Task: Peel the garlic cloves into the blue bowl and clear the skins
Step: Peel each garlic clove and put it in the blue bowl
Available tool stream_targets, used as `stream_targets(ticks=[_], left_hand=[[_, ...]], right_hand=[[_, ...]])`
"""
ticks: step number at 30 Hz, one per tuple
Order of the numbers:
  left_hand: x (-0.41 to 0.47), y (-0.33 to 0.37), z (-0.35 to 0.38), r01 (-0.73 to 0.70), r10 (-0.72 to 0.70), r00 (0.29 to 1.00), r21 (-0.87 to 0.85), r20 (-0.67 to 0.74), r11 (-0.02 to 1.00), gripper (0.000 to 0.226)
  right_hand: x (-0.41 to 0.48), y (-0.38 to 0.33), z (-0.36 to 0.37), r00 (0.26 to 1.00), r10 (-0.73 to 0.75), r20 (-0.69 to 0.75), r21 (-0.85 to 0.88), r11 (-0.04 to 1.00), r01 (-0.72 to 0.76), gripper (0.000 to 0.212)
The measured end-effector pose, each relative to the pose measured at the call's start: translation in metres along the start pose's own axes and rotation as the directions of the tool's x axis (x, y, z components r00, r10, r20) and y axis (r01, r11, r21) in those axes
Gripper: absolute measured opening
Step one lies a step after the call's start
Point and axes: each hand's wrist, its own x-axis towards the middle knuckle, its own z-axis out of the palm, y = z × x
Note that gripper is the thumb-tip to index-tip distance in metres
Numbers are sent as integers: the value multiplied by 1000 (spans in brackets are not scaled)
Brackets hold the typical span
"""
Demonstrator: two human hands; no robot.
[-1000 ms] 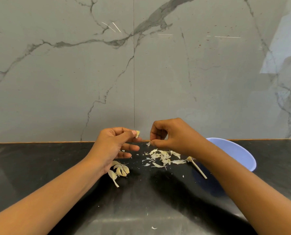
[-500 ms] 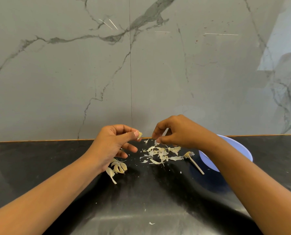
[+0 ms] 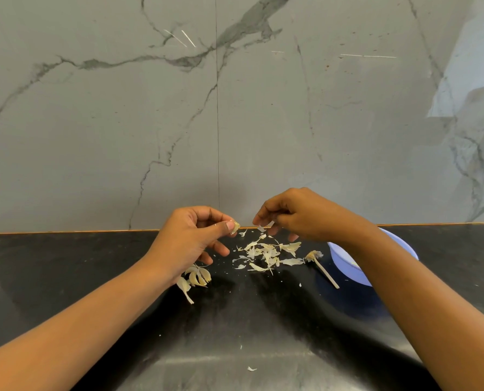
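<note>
Left hand [image 3: 192, 238] pinching a garlic clove [image 3: 235, 228], right hand [image 3: 302, 215] pinching a bit of skin [image 3: 269, 223], pile of skins [image 3: 266, 253] on the black surface [image 3: 66, 263] below, more cloves [image 3: 197, 277] under the left hand, blue bowl [image 3: 345, 263] on the right, partly behind the right arm

Right hand [image 3: 300, 215] now pinches a skin strip [image 3: 270, 223] off the clove [image 3: 235, 227].

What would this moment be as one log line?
step: peeling | left hand: pinches garlic clove | right hand: pinches skin scrap | skin pile: on counter | blue bowl: partly behind right forearm
</note>
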Motion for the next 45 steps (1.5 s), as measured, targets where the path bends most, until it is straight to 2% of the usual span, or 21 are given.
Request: stream_targets(ticks=[3,6,9,13,18,22,25,27,28,30,33,34,36,39,45], left_hand=[[0,0,0,-10,10,1000,-11,-1,1000,7],[-1,1,0,-17,17,1000,-12,-10,1000,6],[-1,1,0,-14,14,1000,-13,-13,1000,6],[-1,0,1,-12,11,1000,-23,-27,1000,5],[-1,0,2,-15,13,1000,-53,-25,999,6],[-1,0,2,2,-4,1000,-62,-28,998,7],[1,-1,1,14,-18,999,-73,-48,997,11],[2,-3,0,-31,32,999,23,-17,999,16],[3,-5,0,-88,86,996,141,22,986,18],[4,-7,2,-226,206,974,386,93,894,17],[2,-3,3,-314,354,935,495,13,810,7],[2,-3,1,-316,380,925,490,-33,812,6],[2,-4,-2,-299,379,921,457,-93,838,21],[0,-1,-3,-273,338,935,393,-107,878,36],[-1,-2,4,-240,251,968,259,-6,935,23]], right_hand=[[1,0,0,997,-24,-67,21,999,26,19],[2,-2,6,990,-23,-142,119,992,40,9],[1,-3,6,979,-14,-201,106,994,36,5],[0,-6,5,995,16,-98,195,981,4,12],[1,-17,21,991,16,-131,387,921,36,9],[1,-18,22,988,7,-155,381,923,53,6],[0,-15,14,993,21,-116,383,923,25,4],[-1,-12,10,994,44,-104,400,916,2,3],[-1,-11,9,993,54,-103,412,911,-7,2],[-2,-10,6,993,66,-95,429,903,-19,2],[-4,-11,4,993,83,-80,438,898,-40,4],[-4,-11,5,993,89,-77,442,896,-46,5],[-3,-13,6,992,101,-71,451,891,-58,6],[-2,-15,10,990,121,-74,449,890,-75,8],[-1,-19,18,980,144,-134,477,877,-64,6]])
